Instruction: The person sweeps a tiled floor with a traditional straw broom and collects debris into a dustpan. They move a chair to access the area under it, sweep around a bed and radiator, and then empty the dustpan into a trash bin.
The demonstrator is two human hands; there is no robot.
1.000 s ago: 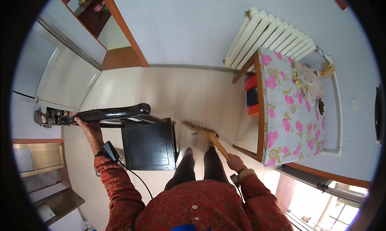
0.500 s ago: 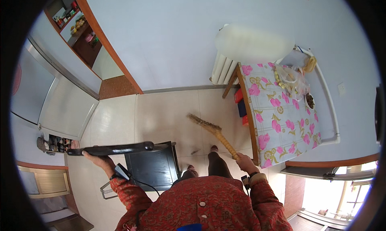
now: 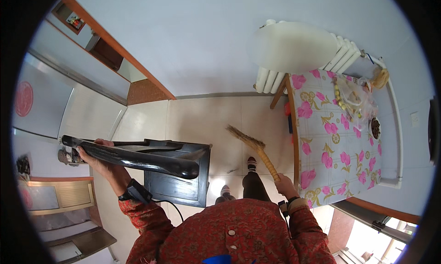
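My left hand [image 3: 97,162] is closed round the left part of the curved top rail of a black wooden chair [image 3: 138,159]. Below that rail shows the chair's flat black seat [image 3: 177,190]; most of its legs are hidden. On the other side, my right hand [image 3: 285,186] grips the handle of a short straw hand broom [image 3: 264,158]. Its bristles point up and left, over the tiled floor. A small dark scrap [image 3: 232,170] lies on the tiles between my feet and the bristles.
To the right stands a table [image 3: 321,144] with a flowered cloth, bearing a plastic bag [image 3: 356,101] and a white bowl [image 3: 375,127]. A white radiator [image 3: 342,52] is behind it. At the left are a fridge [image 3: 41,103] and a doorway [image 3: 138,91].
The chair's top rail has tipped, so its broad face and the bars below now show. The broom stays in my right hand; the whole view has shifted slightly.
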